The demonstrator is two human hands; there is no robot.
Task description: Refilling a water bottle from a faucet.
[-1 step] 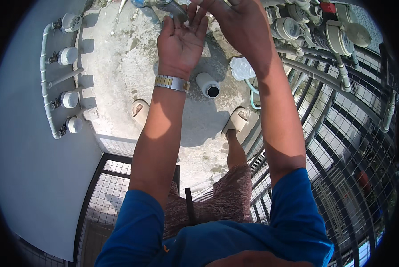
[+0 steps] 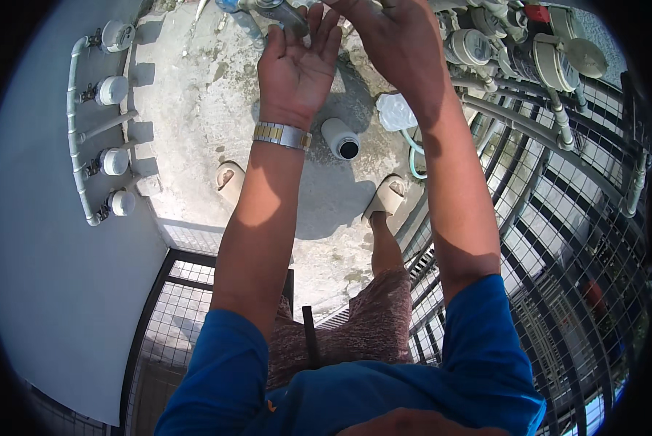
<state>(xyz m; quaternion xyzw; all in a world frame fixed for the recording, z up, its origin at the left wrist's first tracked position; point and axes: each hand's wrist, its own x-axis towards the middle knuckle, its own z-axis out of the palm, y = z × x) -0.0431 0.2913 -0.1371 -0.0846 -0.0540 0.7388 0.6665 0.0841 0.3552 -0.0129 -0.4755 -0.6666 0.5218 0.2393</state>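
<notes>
My left hand (image 2: 297, 76) is held palm up, fingers apart and stretched toward the upper edge, with nothing lying on the palm. Beside its thumb and fingers is the end of a grey metal pipe fitting (image 2: 286, 16), partly cut off by the upper edge. A metal-banded watch (image 2: 282, 135) circles the left wrist. My right hand (image 2: 398, 40) reaches in from the right, its back showing, close to the left fingertips. Most of its fingers are cut off or hidden, so any grip cannot be made out. Below the hands, a white bottle (image 2: 334, 133) with a dark round end rests on the concrete.
Round white meters (image 2: 112, 91) line a pipe on the left wall. More meters (image 2: 470, 47) and pipes crowd the upper right, above black mesh railing (image 2: 551, 218). A clear crumpled plastic piece (image 2: 395, 112) and a pale hose (image 2: 413, 163) lie beneath my right forearm.
</notes>
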